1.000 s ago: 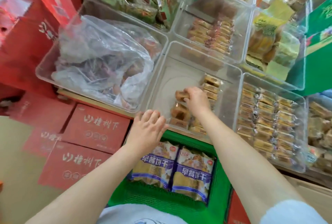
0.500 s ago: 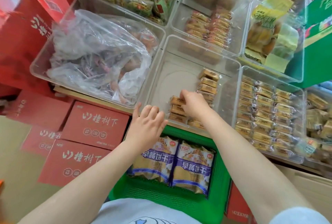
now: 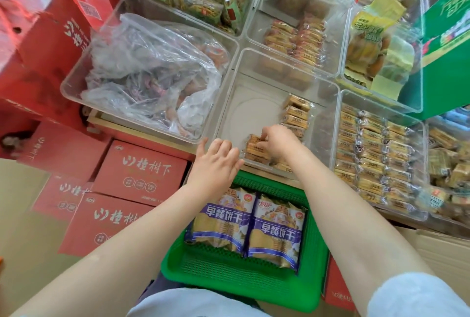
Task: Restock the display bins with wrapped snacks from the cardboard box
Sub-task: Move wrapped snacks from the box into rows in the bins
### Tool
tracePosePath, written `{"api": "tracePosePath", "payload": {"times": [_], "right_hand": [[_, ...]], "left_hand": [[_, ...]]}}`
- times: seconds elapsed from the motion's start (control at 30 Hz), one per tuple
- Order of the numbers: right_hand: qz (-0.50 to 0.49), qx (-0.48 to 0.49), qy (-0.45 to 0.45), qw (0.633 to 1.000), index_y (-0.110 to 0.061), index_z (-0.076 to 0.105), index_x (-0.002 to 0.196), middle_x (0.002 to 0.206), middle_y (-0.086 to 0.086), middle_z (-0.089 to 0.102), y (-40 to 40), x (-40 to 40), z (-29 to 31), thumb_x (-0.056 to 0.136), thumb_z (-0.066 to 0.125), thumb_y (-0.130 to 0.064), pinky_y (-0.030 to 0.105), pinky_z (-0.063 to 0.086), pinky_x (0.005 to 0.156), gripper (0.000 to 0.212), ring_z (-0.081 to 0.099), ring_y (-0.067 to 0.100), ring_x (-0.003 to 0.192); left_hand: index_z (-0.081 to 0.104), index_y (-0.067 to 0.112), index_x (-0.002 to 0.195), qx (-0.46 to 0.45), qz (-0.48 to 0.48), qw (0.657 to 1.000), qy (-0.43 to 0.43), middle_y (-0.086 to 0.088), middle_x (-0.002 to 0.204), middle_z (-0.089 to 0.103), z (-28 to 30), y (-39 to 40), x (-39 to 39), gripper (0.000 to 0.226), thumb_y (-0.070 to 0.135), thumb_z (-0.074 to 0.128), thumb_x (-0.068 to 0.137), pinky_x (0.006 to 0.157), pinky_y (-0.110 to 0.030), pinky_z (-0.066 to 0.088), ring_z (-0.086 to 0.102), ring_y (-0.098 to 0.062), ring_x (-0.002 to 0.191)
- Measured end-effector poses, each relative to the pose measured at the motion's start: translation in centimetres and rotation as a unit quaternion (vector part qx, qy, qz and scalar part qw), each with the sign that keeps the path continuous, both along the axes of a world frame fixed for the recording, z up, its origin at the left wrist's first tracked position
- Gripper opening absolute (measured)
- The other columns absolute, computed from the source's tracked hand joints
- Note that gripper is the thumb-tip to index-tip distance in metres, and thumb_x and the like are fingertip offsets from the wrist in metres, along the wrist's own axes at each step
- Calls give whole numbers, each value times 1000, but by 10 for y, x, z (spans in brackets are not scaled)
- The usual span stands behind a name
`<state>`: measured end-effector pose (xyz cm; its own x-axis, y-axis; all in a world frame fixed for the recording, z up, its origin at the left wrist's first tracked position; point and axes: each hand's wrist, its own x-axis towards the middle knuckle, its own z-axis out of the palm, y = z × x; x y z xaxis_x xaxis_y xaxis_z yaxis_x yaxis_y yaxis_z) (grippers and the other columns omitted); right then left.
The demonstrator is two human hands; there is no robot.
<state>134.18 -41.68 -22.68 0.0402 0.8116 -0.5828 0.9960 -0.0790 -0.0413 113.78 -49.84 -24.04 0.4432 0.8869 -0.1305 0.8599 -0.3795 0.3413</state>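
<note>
The clear bin [image 3: 230, 103] in the middle is mostly bare, so I judge it is the one being filled now. Below it stands a green basket [image 3: 229, 273] holding two purple biscuit bags [image 3: 248, 227], probably kept near for later. The left hand [image 3: 216, 161] rests on the bin's front edge with relaxed fingers, holding nothing; I think it steadies the bin. The right hand [image 3: 276, 142] is inside, fingers curled on a wrapped snack [image 3: 255, 145] at the front stack. Behind lies a second row of four or five snacks [image 3: 296, 113]. The cardboard box is not identifiable.
</note>
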Motion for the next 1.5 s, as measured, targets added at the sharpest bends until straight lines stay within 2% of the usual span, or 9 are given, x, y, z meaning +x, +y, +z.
{"api": "tracePosePath", "payload": {"times": [0.13,0.47,0.6,0.83,0.93,1.03,1.2,1.3,1.5], "right_hand": [[-6,-8,-4,1000,-23,57,135,123,7,60,-10,12,-2,86,75,-13,36,50,87,53,59,25,107],[62,89,-86,990,-19,46,144,134,14,50,-28,6,-15,92,59,-3,45,41,101,56,46,33,124],[-52,76,24,995,-21,48,148,143,10,51,-41,10,3,100,51,-13,48,41,110,49,47,32,131],[-89,199,162,962,-13,69,113,117,2,63,-138,18,79,98,50,-12,42,41,105,25,52,19,116],[-110,212,185,953,-12,72,104,107,2,66,-188,49,102,96,50,-9,43,48,96,23,58,20,105],[-164,243,187,937,-12,73,106,108,2,72,-237,104,134,98,50,-10,38,54,88,25,64,18,100],[-243,429,171,853,-12,74,100,82,-7,67,-344,223,185,92,56,-7,18,42,65,21,53,6,70],[-264,484,154,820,-12,73,99,85,-4,69,-420,309,192,93,54,-10,22,43,67,19,53,6,71],[-349,280,39,894,-18,66,114,113,5,60,-550,484,170,95,53,-19,33,43,86,23,57,27,108]], "left_hand": [[54,18,115,-21,-3,1000,3,-2,128,52,3,1,0,45,44,20,104,117,-55,18,38,-24,130],[48,20,128,-42,-9,999,10,-2,147,41,8,1,-1,43,44,19,107,120,-54,11,26,-23,142],[50,23,128,-52,-3,998,20,1,144,43,14,1,0,41,44,21,108,120,-54,12,27,-20,141],[52,20,141,-67,63,996,-22,-5,141,55,49,-28,27,42,29,43,102,122,-51,9,41,-25,137],[67,18,121,-94,66,988,-100,-4,113,70,87,-51,73,31,24,44,102,120,-48,20,61,-24,110],[66,20,124,-150,-12,975,-161,-2,120,70,127,-85,137,28,23,48,102,106,-45,46,64,-21,108],[69,25,118,-102,-154,964,-192,5,113,71,177,-167,267,26,19,52,100,90,-35,53,64,-18,102],[70,29,111,-68,-212,946,-234,11,106,67,195,-237,352,23,20,53,99,84,-33,49,60,-13,95],[73,24,112,-91,-307,931,-177,8,114,66,197,-354,511,23,24,52,102,95,-32,48,60,-12,106]]}}
